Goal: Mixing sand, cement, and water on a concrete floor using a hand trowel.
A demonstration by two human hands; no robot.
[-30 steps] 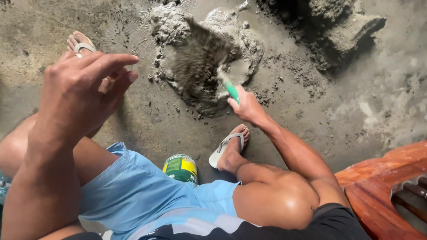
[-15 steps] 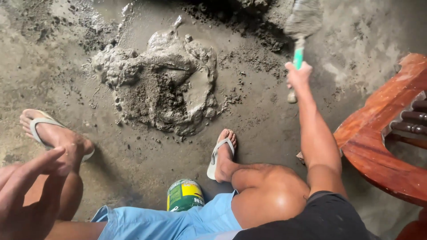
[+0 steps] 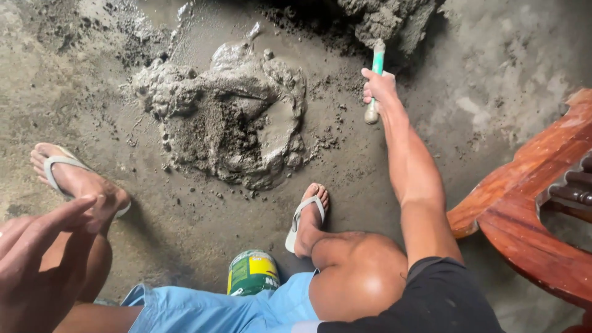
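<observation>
A: Biggest thing first. What's on the floor [image 3: 505, 74]?

B: Bare grey concrete with a wet mortar mound [image 3: 228, 117] spread on it, a ring of slurry around a drier sandy middle. Up at the top edge sits a dark sand heap [image 3: 394, 18]. A red-brown wooden chair [image 3: 530, 209] stands at the right.

A: What has changed in the last second?

B: A second ago the trowel was down in the mound, stirring. Half a second ago it was lifted to the right of it. Now its blade end is pushed into the sand heap, well apart from the mound. I'd judge the person has gone from mixing to fetching more dry material.

A: And the arm?

B: The right arm is stretched nearly straight, forward and up the frame. The right hand [image 3: 379, 89] is closed in a full fist around the trowel [image 3: 375, 77], on its green handle, with the butt sticking out below. The blade itself is buried or in shadow, so I can't tell how much it has taken up.

A: The other hand?

B: The left hand [image 3: 37, 253] has dropped from upper left to the lower left corner. It hangs loosely open, fingers spread, holding nothing, above the left knee.

A: Smaller bits?

B: Two feet in grey sandals, and a green and yellow can [image 3: 253, 271] between the legs.
</observation>
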